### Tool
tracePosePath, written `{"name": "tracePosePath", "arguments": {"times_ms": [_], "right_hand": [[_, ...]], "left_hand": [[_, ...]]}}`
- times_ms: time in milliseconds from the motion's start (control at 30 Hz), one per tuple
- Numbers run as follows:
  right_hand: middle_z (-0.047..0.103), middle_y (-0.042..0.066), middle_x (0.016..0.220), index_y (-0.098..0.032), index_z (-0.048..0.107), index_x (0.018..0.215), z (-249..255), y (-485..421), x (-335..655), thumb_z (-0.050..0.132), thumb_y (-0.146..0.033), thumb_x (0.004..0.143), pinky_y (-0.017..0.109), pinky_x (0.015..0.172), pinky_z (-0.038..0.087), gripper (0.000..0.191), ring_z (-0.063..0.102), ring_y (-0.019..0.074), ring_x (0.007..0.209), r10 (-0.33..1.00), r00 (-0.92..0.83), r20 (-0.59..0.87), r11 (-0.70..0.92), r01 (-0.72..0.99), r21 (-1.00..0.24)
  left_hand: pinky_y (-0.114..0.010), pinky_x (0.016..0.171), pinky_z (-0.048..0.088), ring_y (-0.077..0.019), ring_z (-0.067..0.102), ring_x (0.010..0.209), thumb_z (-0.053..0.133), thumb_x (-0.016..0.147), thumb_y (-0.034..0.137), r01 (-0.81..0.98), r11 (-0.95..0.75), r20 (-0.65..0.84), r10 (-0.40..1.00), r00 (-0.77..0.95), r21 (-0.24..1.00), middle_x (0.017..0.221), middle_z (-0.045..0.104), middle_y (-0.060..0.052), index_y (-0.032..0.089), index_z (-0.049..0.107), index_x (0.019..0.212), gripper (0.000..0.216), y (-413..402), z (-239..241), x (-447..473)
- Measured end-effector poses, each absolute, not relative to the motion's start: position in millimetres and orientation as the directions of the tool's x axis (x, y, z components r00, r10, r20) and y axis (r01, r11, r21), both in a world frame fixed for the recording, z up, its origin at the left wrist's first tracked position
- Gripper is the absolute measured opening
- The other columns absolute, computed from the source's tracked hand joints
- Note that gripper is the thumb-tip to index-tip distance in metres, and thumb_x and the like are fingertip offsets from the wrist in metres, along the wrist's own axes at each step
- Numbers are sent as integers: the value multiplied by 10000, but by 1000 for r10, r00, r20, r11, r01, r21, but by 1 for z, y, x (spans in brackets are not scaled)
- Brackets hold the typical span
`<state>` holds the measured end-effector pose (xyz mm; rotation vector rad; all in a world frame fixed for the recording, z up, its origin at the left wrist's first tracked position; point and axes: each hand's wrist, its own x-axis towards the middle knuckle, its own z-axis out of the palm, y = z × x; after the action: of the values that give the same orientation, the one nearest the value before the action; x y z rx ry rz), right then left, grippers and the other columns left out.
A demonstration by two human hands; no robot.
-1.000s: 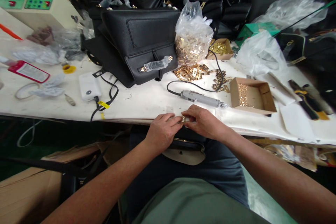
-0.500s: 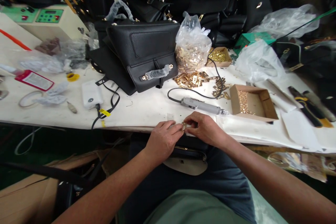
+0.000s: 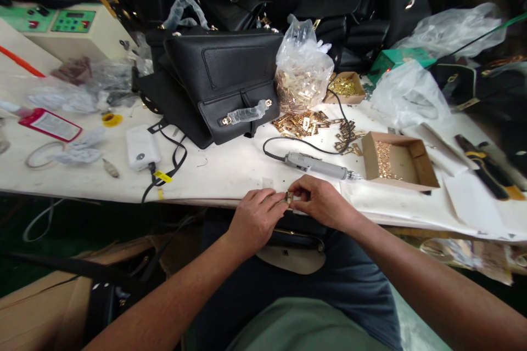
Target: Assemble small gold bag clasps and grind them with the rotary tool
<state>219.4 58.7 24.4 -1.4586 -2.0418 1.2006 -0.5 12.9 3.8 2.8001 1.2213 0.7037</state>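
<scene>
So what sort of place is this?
Probably a handbag workshop: a black, leather-like handbag sits on the long white-covered table, near a grey, corded, stick-shaped power tool and a loose pile of small gold-coloured metal plates.

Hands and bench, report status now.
Right hand pinching small metal fitting; left hand close alongside. Both at near table edge. Grey power tool beyond, touching neither.

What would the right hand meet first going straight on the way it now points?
The small metal piece at its fingertips comes first; straight past that, the right hand would likely run into the left hand, though exact depth is unclear.
</scene>
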Motion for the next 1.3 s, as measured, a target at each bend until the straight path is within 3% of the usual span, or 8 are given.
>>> {"name": "tracePosePath", "arguments": {"times_ms": [400, 767, 1000, 1133, 1300], "right_hand": [[652, -5, 855, -189, 733, 960, 26, 58, 220, 769, -142, 793, 256, 659, 464, 177, 590, 132, 721, 885, -439, -157, 168, 615, -770], [656, 9, 862, -182, 738, 951, 25, 59, 219, 731, -145, 838, 263, 668, 466, 119, 598, 134, 717, 886, -445, -128, 192, 603, -774], [620, -4, 895, -180, 716, 1036, 27, 56, 223, 817, -130, 733, 260, 692, 469, 323, 568, 137, 751, 858, -501, -116, 252, 605, -755], [618, -2, 896, -186, 721, 1032, 27, 56, 223, 818, -138, 739, 261, 693, 468, 313, 563, 135, 742, 859, -501, -104, 258, 599, -758], [613, 6, 872, -180, 731, 1017, 24, 55, 223, 782, -158, 780, 259, 675, 463, 244, 562, 136, 725, 858, -512, -50, 312, 595, -740]], "left_hand": [[-387, 938, 535, -234, 670, 1126, 595, 1021, 220, 703, -687, 413, 704, 578, 187, 1147, 782, -27, 219, 744, 1095, 167, 11, 4, 1], [-405, 920, 553, -240, 673, 1114, 575, 1026, 208, 699, -693, 402, 699, 591, 177, 1233, 773, -31, 220, 759, 1135, 213, 11, 5, 1], [-415, 947, 544, -250, 662, 1152, 571, 1030, 212, 708, -681, 384, 714, 585, 187, 1259, 766, -34, 222, 755, 1166, 229, 10, 2, 0], [-417, 964, 538, -245, 653, 1171, 580, 1028, 214, 712, -668, 373, 731, 572, 218, 1264, 762, -46, 219, 731, 1218, 243, 9, 0, 1], [-427, 962, 540, -252, 653, 1172, 603, 1011, 207, 712, -666, 370, 734, 570, 224, 1260, 764, -35, 210, 746, 1146, 197, 10, 0, 1]]}}
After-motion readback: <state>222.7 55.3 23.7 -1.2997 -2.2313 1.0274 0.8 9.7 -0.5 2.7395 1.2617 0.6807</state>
